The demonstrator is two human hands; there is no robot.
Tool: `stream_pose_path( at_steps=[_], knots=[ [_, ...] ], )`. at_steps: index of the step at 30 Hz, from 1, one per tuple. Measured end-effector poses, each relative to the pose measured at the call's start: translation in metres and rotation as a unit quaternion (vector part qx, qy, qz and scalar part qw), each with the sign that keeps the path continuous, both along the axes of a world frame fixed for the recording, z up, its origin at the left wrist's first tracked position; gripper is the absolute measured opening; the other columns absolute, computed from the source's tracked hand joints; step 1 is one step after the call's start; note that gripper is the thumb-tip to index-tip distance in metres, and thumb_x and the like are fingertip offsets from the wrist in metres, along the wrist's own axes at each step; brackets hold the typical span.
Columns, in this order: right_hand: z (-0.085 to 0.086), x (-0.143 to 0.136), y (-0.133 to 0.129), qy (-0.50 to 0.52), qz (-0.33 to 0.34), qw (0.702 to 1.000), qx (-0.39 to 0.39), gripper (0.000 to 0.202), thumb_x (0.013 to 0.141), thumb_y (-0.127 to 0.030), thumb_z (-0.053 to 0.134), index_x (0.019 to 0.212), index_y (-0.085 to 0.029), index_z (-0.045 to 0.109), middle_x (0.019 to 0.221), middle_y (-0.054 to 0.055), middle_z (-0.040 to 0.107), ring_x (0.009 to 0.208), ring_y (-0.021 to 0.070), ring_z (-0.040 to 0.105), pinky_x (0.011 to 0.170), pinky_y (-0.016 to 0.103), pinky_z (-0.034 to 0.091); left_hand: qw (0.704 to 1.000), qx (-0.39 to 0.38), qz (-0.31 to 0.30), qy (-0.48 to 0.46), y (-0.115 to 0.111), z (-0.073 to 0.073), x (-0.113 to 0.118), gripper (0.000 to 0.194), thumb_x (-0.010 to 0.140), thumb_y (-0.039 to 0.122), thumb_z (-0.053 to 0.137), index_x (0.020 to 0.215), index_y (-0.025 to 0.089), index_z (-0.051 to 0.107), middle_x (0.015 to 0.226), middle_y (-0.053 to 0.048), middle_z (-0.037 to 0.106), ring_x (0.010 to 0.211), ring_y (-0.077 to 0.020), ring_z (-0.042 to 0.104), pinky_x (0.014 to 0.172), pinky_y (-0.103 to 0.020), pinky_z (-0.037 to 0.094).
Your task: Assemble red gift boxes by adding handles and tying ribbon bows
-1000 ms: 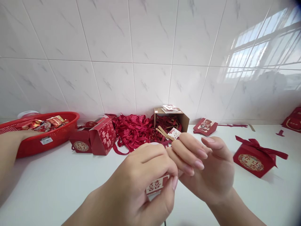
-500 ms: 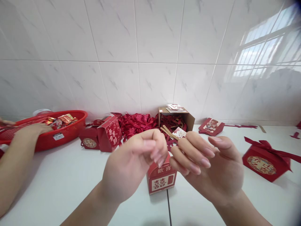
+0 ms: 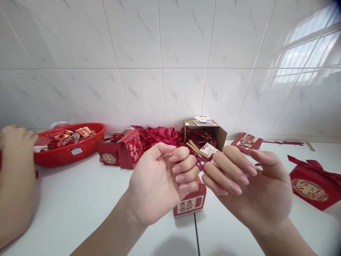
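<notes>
Both hands are raised above the white table, palms turned toward me. My left hand (image 3: 160, 185) is curled into a loose fist with nothing visible in it. My right hand (image 3: 253, 185) holds nothing; its fingers are half bent and its thumb stands apart. Below and behind them stands a small red gift box (image 3: 189, 202) with gold and white lettering, its upper part partly hidden by my left fingers. Neither hand appears to grip it.
At left, a co-worker's arm (image 3: 16, 185) is beside a red plastic basket (image 3: 87, 147) of wrapped sweets. Along the wall are red boxes (image 3: 130, 149), a heap of red ribbon (image 3: 162, 137), a cardboard box (image 3: 221, 135) and a flat red box (image 3: 246, 142). A bow-tied box (image 3: 313, 185) is at right.
My left fingers have curled in further and the palm has turned toward me. My right hand keeps its shape. The co-worker's hand has come out of the basket, moving left. The view has shifted slightly.
</notes>
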State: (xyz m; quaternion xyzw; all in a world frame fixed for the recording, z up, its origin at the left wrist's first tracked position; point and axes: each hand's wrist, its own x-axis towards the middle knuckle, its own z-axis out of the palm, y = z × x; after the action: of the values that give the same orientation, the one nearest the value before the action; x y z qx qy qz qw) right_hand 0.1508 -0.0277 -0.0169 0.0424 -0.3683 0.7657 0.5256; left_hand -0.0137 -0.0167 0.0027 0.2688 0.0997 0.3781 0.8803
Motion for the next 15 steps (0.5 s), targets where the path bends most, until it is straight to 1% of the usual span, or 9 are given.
stream_pose_path(
  at_steps=[5, 9, 13, 15],
  knots=[
    [-0.0028, 0.0025, -0.0015, 0.013, -0.008, 0.999, -0.036, 0.039, 0.079, -0.031, 0.051, 0.054, -0.019, 0.023, 0.052, -0.005, 0.023, 0.048, 0.0094, 0.024, 0.047, 0.025, 0.023, 1.000, 0.001, 0.024, 0.000, -0.0009, -0.0017, 0.0032, 0.022, 0.074, 0.026, 0.043, 0.058, 0.017, 0.031, 0.058, 0.003, 0.020, 0.054, -0.0110, 0.022, 0.052, -0.021, 0.027],
    [-0.0042, 0.0047, 0.0012, 0.014, -0.027, 0.998, -0.054, 0.044, 0.080, -0.029, 0.050, 0.052, -0.019, 0.018, 0.050, -0.006, 0.017, 0.045, 0.0087, 0.016, 0.043, 0.026, 0.018, 0.999, 0.005, 0.038, 0.008, -0.0013, -0.0032, 0.0048, 0.024, 0.078, 0.027, 0.042, 0.059, 0.016, 0.032, 0.058, 0.002, 0.022, 0.054, -0.0111, 0.024, 0.052, -0.021, 0.028],
    [-0.0061, 0.0062, 0.0034, 0.025, -0.039, 0.998, -0.037, 0.048, 0.083, -0.028, 0.048, 0.050, -0.019, 0.015, 0.047, -0.006, 0.012, 0.043, 0.0089, 0.011, 0.040, 0.028, 0.015, 0.999, 0.020, 0.038, 0.020, -0.0016, -0.0026, 0.0049, 0.026, 0.081, 0.027, 0.040, 0.059, 0.016, 0.033, 0.058, 0.002, 0.022, 0.054, -0.0112, 0.025, 0.052, -0.022, 0.027],
    [-0.0068, 0.0064, 0.0035, 0.034, -0.030, 0.999, -0.026, 0.050, 0.088, -0.029, 0.044, 0.049, -0.019, 0.014, 0.045, -0.006, 0.010, 0.041, 0.0089, 0.009, 0.039, 0.028, 0.014, 0.998, 0.031, 0.042, 0.023, -0.0023, -0.0016, 0.0046, 0.028, 0.083, 0.028, 0.039, 0.058, 0.016, 0.032, 0.057, 0.002, 0.022, 0.053, -0.0110, 0.024, 0.052, -0.022, 0.027]
  ],
)
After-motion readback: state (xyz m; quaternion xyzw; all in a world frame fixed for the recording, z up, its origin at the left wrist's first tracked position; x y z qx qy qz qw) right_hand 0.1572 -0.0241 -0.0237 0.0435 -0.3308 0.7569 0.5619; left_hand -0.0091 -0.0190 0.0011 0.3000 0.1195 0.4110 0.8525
